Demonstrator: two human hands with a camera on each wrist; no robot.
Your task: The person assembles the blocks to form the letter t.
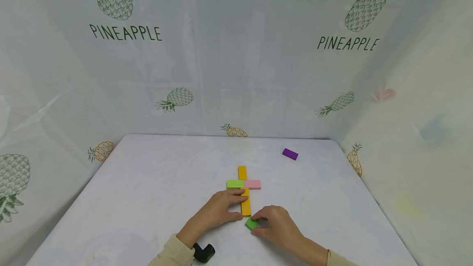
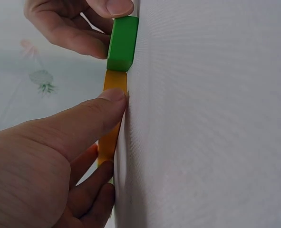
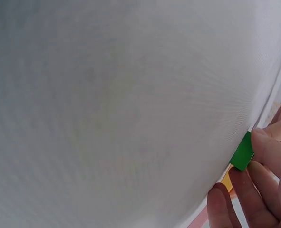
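Observation:
In the head view, my right hand (image 1: 277, 225) pinches a green block (image 1: 252, 223) between thumb and fingers, at the near end of a long yellow block (image 1: 245, 207). The left wrist view shows the green block (image 2: 122, 43) tilted against that yellow block's end (image 2: 115, 80). My left hand (image 1: 219, 209) holds the yellow block, thumb near its lower end and fingertips at its upper part. Beyond lie a light green block (image 1: 234, 184) and a pink block (image 1: 253, 184), side by side, with another yellow block (image 1: 242, 172) above them, forming a cross-like figure.
A purple block (image 1: 290, 154) lies apart, toward the table's far right. Beside the left wrist is a black rounded object (image 1: 204, 253). The white table (image 1: 148, 184) is backed by a hanging pineapple-print sheet (image 1: 229, 52).

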